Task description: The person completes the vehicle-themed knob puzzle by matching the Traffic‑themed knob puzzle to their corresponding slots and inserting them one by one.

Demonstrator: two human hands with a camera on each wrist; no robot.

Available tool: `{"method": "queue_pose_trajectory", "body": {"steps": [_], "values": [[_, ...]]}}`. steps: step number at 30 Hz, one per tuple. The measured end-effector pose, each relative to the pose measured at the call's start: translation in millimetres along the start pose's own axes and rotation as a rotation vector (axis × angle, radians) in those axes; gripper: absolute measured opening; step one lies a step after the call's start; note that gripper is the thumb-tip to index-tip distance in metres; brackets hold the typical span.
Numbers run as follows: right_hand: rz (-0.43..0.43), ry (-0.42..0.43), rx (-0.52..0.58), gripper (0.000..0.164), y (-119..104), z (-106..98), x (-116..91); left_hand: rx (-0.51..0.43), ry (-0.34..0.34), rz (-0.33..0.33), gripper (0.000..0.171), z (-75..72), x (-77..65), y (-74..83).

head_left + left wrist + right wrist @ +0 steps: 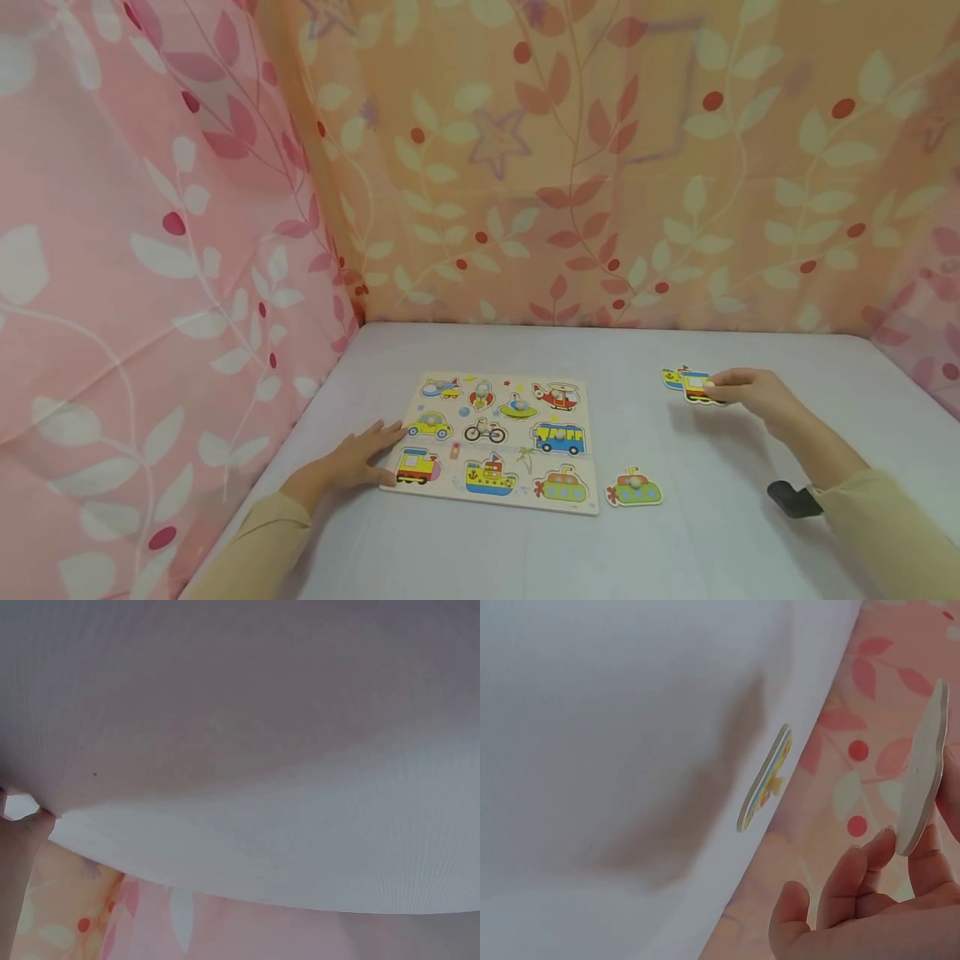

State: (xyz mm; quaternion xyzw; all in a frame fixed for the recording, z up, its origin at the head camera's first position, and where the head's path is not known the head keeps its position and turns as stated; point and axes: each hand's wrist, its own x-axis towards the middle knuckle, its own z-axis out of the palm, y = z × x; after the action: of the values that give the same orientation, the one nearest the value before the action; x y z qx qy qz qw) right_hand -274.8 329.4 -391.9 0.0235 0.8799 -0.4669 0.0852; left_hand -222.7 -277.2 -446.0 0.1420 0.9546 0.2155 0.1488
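Observation:
My right hand (761,400) pinches a train puzzle piece (694,386) by its knob above the table's right side. In the right wrist view the piece's plain wooden back (924,769) shows, with the other fingers spread beside it. Beyond it, a ship puzzle piece (670,379) lies on the table, partly covered by the train in the head view. My left hand (352,462) rests at the left edge of a wooden puzzle board (517,446), fingers extended, thumb at the lower left corner. A submarine piece (634,492) lies just right of the board.
Knobbed vehicle pieces, such as the bus (558,439) and the car (429,426), sit in the board's upper rows. Its bottom row shows train, ship and submarine pictures. A black object (793,500) is at my right wrist. Patterned curtains (480,167) enclose the white table (450,550).

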Motion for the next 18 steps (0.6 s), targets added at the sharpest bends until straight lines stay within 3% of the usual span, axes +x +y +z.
{"method": "queue_pose_trajectory", "body": {"steps": [7, 18], "values": [[-0.073, 0.007, -0.036, 0.051, -10, 13, -4, 0.002, 0.01, 0.0, 0.086, 0.1, -1.2, 0.3], [-0.052, 0.004, 0.029, 0.048, -26, 33, -8, -0.001, 0.007, 0.01, 0.087, -2.1, -1.7, 0.0]]}}
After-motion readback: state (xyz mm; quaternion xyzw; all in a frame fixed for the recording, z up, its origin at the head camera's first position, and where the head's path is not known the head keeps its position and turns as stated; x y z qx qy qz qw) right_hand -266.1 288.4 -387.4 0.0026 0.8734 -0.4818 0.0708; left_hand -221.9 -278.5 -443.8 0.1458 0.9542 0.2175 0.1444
